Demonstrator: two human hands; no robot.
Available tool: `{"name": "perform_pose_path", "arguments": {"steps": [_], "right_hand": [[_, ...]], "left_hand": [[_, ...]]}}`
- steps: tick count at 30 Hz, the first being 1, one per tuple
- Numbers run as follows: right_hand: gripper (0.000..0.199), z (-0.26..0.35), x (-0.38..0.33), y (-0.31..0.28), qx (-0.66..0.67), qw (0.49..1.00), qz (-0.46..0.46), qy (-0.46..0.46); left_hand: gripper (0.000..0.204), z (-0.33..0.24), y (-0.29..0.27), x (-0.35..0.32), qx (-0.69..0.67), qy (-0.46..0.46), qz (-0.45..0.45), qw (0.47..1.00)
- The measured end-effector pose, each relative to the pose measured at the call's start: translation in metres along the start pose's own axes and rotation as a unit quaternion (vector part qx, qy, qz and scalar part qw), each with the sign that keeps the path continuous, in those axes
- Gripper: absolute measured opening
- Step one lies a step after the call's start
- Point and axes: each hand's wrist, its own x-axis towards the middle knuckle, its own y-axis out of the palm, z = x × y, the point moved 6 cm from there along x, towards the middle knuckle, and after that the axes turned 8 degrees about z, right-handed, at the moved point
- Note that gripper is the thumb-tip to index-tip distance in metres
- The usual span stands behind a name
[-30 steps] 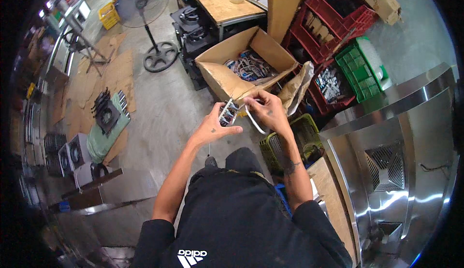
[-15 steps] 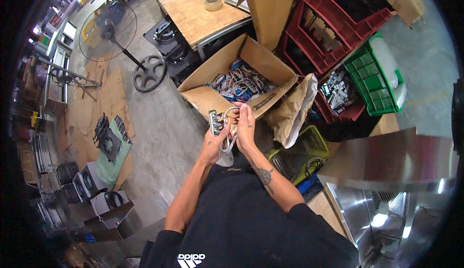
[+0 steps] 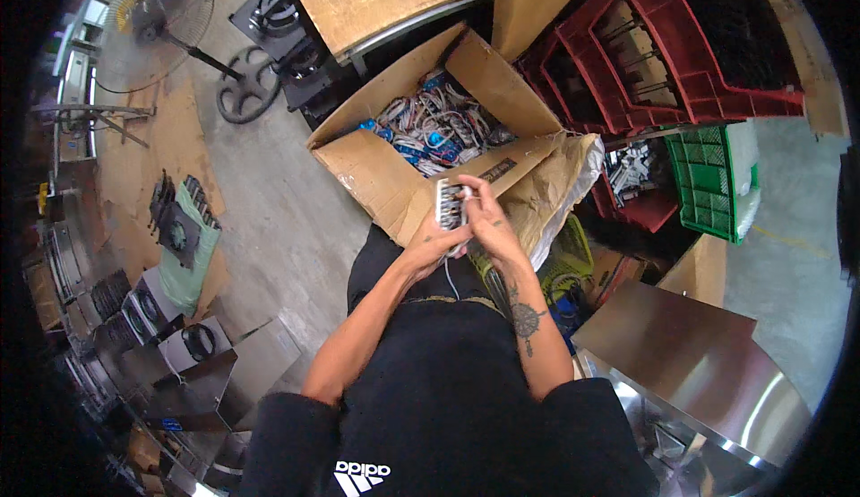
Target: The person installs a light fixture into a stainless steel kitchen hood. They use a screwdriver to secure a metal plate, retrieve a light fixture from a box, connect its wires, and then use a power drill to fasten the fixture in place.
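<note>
Both of my hands meet in front of my chest around a small white-and-grey rectangular part (image 3: 447,203) with a thin cord hanging below it. My left hand (image 3: 428,248) grips it from below and behind. My right hand (image 3: 485,221) closes on it from the right, fingers curled over its top edge. Just beyond the hands stands an open cardboard box (image 3: 369,162) filled with several similar bundled parts and blue-tagged cables (image 3: 433,125).
Red crates (image 3: 663,49) and a green crate (image 3: 708,179) stand to the right of the box, with a yellow-green basket (image 3: 569,259) near my right elbow. A wooden table (image 3: 367,0) is behind. A fan (image 3: 175,4), black parts on the floor (image 3: 179,224) and steel cabinets (image 3: 708,363) surround me.
The view has swung closer over the box. My hands stayed together on the part, now held nearer the box's front flap.
</note>
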Motion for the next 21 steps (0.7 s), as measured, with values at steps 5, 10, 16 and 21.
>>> {"name": "perform_pose_path", "arguments": {"steps": [5,10,16,21], "right_hand": [[0.041,-0.011,0.037,-0.015,0.026,0.933,-0.351,-0.080],[0.043,-0.036,0.079,0.088,-0.102,0.994,-0.045,0.010],[0.018,-0.020,0.118,0.111,-0.118,0.991,-0.011,0.060],[0.022,0.029,0.156,0.120,-0.514,0.857,-0.022,-0.002]], "left_hand": [[0.036,-0.057,-0.043,0.073,-0.102,0.028,-0.010,0.994],[0.026,-0.129,-0.126,0.119,-0.137,0.071,-0.086,0.984],[0.051,-0.171,-0.210,0.101,0.113,-0.047,0.007,0.992],[0.060,-0.195,-0.237,0.100,0.180,-0.111,0.030,0.977]]}}
